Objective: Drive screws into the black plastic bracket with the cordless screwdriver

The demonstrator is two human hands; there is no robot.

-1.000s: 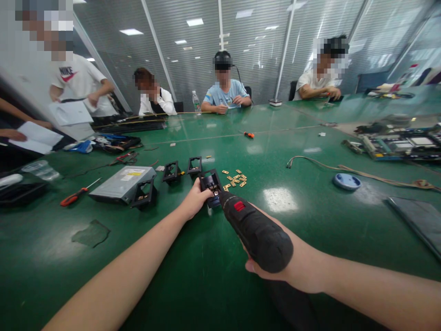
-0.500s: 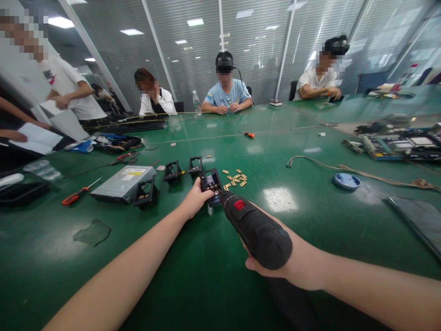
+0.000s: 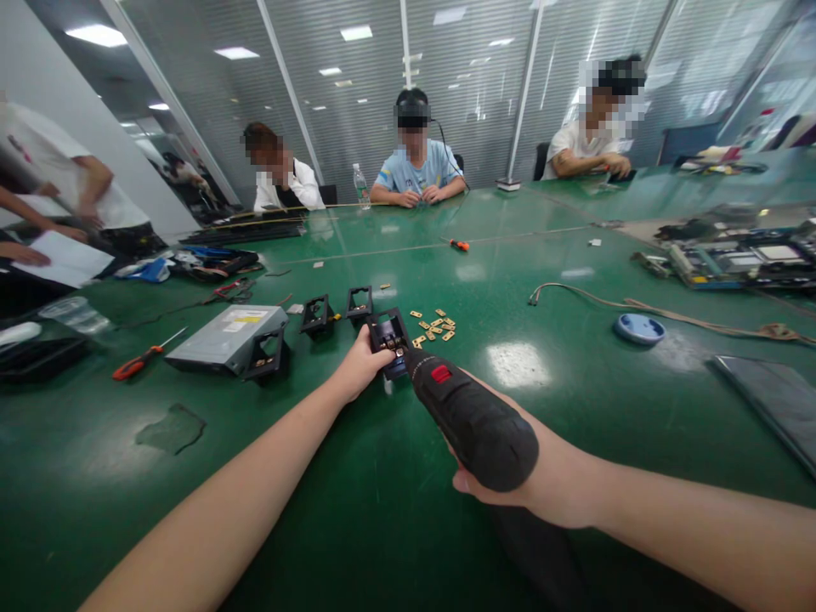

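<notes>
My left hand (image 3: 359,368) is closed on a small black plastic bracket (image 3: 388,331) and holds it against the green table (image 3: 382,501). My right hand (image 3: 548,489) grips a black electric screwdriver (image 3: 468,416) with a red switch. Its tip points into the bracket. A scatter of several small brass plates (image 3: 434,328) lies just right of the bracket. Two more black brackets (image 3: 338,309) stand to the left, behind my left hand. Another black bracket (image 3: 266,357) leans on a grey optical drive (image 3: 224,337).
A red-handled screwdriver (image 3: 137,362) lies left of the drive. A blue round lid (image 3: 633,328), a long cable (image 3: 663,311) and circuit boards (image 3: 733,259) are on the right. Three people sit at the far side; another person stands at the left with papers (image 3: 57,257).
My hands and the screwdriver stay on the bracket. The view has tipped slightly upward. The standing person on the left has moved further left, partly out of view.
</notes>
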